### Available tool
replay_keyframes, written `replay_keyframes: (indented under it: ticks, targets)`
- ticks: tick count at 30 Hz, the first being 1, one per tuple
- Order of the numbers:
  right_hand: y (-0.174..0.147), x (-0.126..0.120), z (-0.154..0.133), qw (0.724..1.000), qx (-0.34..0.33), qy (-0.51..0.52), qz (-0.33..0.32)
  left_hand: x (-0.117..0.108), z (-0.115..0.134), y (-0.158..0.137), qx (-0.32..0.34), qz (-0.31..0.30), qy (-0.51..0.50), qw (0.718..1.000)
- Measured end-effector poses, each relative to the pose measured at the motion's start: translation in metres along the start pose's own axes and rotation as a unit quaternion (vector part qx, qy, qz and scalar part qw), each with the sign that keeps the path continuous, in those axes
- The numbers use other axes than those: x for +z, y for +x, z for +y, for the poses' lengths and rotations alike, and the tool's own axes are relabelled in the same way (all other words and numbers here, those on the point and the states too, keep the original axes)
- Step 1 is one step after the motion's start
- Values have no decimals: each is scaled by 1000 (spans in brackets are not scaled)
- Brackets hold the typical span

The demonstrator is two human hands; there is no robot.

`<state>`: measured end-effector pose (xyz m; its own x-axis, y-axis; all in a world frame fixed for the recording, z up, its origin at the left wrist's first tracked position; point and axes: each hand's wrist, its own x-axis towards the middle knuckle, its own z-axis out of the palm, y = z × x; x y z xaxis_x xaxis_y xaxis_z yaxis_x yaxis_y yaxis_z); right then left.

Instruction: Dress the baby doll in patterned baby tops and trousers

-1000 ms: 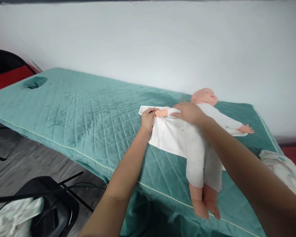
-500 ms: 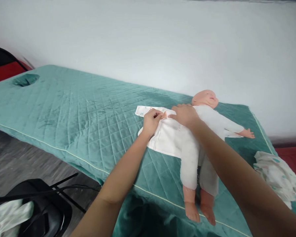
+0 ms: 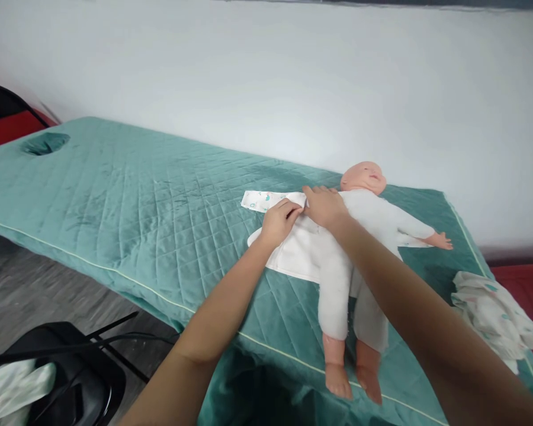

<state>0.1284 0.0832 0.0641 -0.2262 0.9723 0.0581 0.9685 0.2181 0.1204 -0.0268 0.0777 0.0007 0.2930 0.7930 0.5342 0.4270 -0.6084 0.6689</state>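
Note:
A baby doll (image 3: 335, 284) with a white cloth body lies on its back, its head toward the wall and its feet near the table's front edge. Spread beneath it is a white baby shirt (image 3: 295, 254), with a printed sleeve (image 3: 262, 200) stretched out to the left. My left hand (image 3: 282, 223) pinches the shirt near the base of that sleeve. Close against it, my right hand (image 3: 324, 206) has its fingers closed around the doll's arm and the cloth by the shoulder. The doll's hand on this side is hidden; its other arm points right.
The green quilted massage table (image 3: 160, 195) has a face hole at its far left and stands against a white wall (image 3: 249, 77). Crumpled printed cloth (image 3: 493, 313) lies at the right edge. A black chair (image 3: 84, 373) with light cloth on it stands front left.
The doll's hand, visible between my hands before, is now out of sight at the sleeve. My right hand has shifted slightly left, close to my left. The view has moved a little.

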Motion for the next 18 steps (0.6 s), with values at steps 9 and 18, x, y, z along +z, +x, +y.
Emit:
replay_keyframes:
  ticks: [9, 18]
  targets:
    - [-75, -7, 85, 929, 213, 182, 243, -13, -1, -15, -212, 28, 228, 950]
    - [-135, 50, 120, 799, 412, 348, 264, -11, 10, -19, -166, -100, 295, 936]
